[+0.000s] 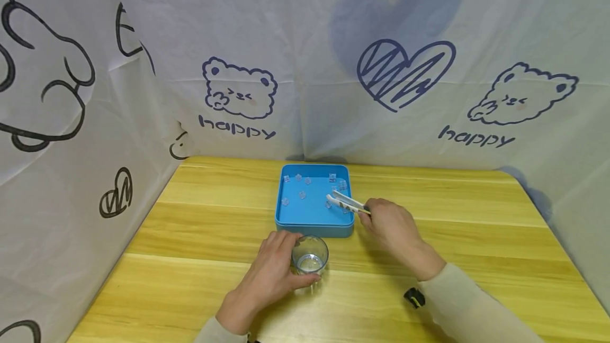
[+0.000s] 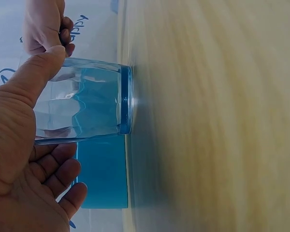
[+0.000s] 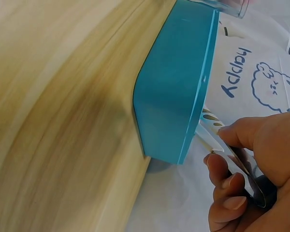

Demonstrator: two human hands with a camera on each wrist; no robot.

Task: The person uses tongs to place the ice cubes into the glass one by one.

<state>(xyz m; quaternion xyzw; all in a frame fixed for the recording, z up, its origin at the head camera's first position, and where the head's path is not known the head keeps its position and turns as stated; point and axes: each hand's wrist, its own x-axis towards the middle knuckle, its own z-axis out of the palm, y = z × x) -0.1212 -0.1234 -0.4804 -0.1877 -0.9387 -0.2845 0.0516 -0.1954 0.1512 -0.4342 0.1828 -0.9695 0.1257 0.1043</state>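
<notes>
My left hand (image 1: 270, 269) holds an empty clear drinking glass (image 1: 310, 263), thumb on one side and fingers on the other. In the left wrist view the glass (image 2: 94, 104) stands upright with its base on the table. With my right hand (image 1: 394, 229) I grip small tongs (image 3: 241, 162) that have white tips. Those tips reach over the right side of a shallow blue box (image 1: 314, 229), low among the clear cubes (image 1: 302, 195) in it. Whether a cube sits between the tips I cannot tell. Several cubes lie scattered on the box floor, left and right.
The wood-grain table (image 1: 200, 237) carries the box at its far side, just beyond the glass. White cloth (image 1: 305, 25) with drawn bears and hearts hangs behind the table and along its left. A small black object (image 1: 414, 297) shows beside the right sleeve.
</notes>
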